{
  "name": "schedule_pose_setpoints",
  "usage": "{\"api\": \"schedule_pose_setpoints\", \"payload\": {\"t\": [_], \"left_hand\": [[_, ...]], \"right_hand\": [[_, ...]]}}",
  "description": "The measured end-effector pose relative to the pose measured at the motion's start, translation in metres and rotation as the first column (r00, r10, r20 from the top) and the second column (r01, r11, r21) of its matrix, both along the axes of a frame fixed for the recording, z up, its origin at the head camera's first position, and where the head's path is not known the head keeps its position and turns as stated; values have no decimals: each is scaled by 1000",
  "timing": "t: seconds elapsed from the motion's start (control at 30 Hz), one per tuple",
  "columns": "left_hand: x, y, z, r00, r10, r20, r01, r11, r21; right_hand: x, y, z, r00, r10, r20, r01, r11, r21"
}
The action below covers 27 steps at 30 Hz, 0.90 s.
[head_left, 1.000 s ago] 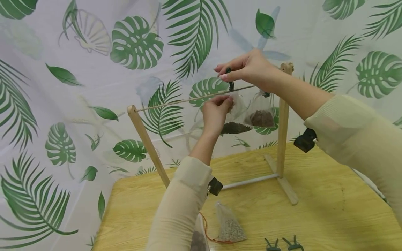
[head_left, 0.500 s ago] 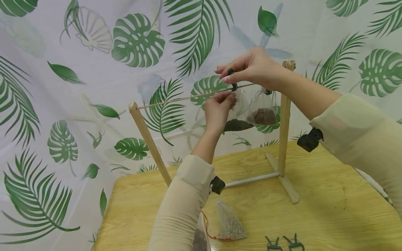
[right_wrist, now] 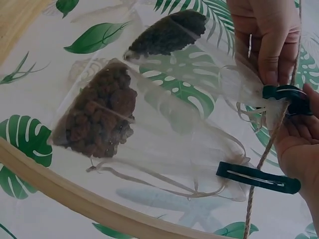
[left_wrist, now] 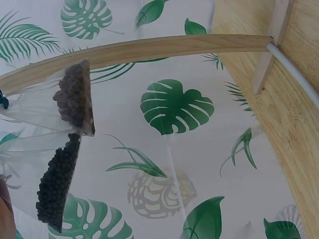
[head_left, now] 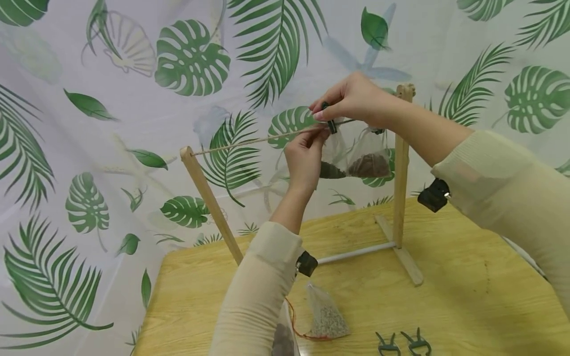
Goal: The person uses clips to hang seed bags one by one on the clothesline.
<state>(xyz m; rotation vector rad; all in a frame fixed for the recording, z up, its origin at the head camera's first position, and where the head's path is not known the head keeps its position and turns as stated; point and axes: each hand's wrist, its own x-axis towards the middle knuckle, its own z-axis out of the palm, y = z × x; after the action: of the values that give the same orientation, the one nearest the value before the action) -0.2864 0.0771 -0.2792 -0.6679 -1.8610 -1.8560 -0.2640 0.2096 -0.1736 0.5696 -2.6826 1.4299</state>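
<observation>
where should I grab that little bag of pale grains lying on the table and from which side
Pinch the bag of pale grains at its narrow empty top, coming from above. It lies flat on the table with the grains settled in the wide lower end, so the thin clear neck, pointing away toward the rack, probably gives fingers the cleanest hold.

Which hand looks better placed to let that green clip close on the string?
Probably the right hand: it pinches the green clip at the string, while the left hand holds the bag below.
</observation>
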Motion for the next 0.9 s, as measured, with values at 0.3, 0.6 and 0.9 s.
{"api": "schedule_pose_setpoints", "payload": {"t": [0.3,0.6,0.9], "left_hand": [[-1,-1,-5,998,7,58,-7,1000,9],[2,-11,-4,997,45,67,-33,986,-166],[16,-36,-1,988,30,153,20,949,-315]], "right_hand": [[1,0,-5,1000,-4,26,0,991,132],[12,-2,7,998,-29,61,11,962,273],[31,0,20,991,-133,24,119,941,316]]}}
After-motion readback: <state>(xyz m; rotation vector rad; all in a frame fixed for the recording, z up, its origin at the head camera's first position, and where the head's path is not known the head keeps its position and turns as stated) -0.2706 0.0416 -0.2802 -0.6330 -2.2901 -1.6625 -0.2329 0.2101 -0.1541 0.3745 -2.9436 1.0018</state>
